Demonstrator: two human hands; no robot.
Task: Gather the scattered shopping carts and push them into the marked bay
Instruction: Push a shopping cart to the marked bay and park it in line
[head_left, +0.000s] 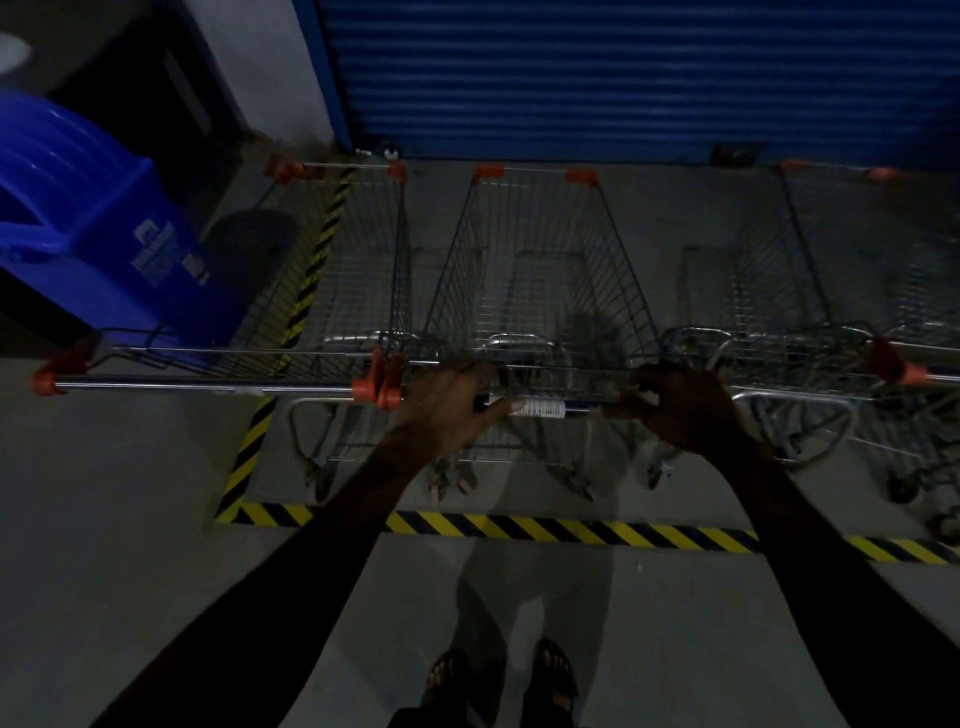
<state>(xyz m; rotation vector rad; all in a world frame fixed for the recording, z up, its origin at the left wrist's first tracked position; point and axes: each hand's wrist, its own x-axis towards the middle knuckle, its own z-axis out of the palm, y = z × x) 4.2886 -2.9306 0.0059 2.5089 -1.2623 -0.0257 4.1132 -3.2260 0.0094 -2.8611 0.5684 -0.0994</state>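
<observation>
Both hands are on the middle cart (535, 270) now, and it sits straight ahead of the person, nose pointing away toward the blue shutter (623, 78). Its handle (540, 408) runs left to right across the body, while the basket's long axis runs near to far, square to the far wall. The left hand (449, 410) wraps the bar at its left end, fingers curled over the top; the right hand (685, 410) looks clamped on the right end too, though it is dark there and the finger detail is murky. Neither hand is nearer, they are level on the bar (a tidy two-handed push grip).

The cart stands inside the striped tape (519, 527) that marks the bay, its wheels just beyond the near line. The left cart (332, 270) stands just beside it, handles almost touching end to end, and the right cart (810, 291) is close on the other side. A blue bin (104, 234) sits far left, outside the tape.

My read: any remaining push goes straight away from the body, along the basket's axis, toward the shutter.
</observation>
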